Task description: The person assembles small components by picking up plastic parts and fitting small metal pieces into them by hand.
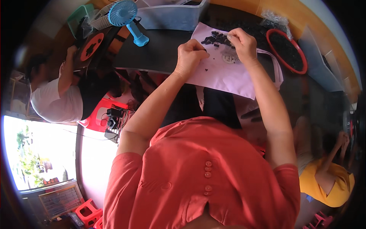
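The left hand (189, 59) and right hand (244, 45) are pinching fingertips together over a cloth (230, 81), black pieces (215, 39) lying between; grip contents unclear.

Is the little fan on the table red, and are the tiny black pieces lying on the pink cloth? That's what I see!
Not quite: the fan is blue, not red, as the head view shows. The tiny black pieces are lying on the pink cloth, just as you said, and the fan is on the table.
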`<state>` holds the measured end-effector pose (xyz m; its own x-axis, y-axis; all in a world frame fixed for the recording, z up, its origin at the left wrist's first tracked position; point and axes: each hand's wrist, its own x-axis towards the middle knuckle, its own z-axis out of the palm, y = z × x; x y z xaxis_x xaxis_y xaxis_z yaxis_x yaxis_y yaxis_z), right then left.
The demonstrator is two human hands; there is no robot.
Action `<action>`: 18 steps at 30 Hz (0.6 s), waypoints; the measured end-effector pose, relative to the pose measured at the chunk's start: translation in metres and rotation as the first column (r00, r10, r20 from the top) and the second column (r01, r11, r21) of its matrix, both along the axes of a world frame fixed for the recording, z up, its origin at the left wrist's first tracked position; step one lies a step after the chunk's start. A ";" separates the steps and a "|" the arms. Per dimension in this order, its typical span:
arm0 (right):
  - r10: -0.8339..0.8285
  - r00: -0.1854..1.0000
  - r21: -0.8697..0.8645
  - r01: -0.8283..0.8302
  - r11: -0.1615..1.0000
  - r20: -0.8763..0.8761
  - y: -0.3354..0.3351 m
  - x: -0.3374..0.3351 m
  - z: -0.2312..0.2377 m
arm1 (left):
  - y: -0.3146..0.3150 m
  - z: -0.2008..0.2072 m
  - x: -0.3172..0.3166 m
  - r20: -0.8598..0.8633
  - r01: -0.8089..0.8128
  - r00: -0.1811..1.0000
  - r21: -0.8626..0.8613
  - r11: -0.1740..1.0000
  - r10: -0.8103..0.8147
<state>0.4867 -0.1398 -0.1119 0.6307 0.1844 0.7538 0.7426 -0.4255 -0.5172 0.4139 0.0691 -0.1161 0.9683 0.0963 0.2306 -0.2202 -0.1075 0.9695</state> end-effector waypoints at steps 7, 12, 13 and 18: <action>-0.129 0.989 -0.064 0.134 0.989 0.072 -0.006 0.015 -0.004 | 0.000 0.006 0.003 0.041 -0.075 0.997 0.120 0.990 0.071; -0.125 0.988 -0.080 0.132 0.988 0.094 -0.007 0.017 -0.006 | 0.001 0.003 0.006 0.041 -0.066 0.997 0.100 0.993 0.062; -0.124 0.988 -0.079 0.131 0.988 0.093 -0.006 0.014 -0.005 | 0.001 0.003 0.004 0.023 -0.052 0.998 0.112 0.992 0.050; -0.037 0.997 -0.057 0.040 0.998 0.061 0.000 0.003 0.001 | 0.004 0.002 -0.001 -0.026 -0.020 0.999 0.083 0.996 0.023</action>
<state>0.4899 -0.1403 -0.1106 0.5924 0.2056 0.7790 0.7539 -0.4826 -0.4459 0.4132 0.0729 -0.1136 0.9722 0.0990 0.2121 -0.1905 -0.1919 0.9627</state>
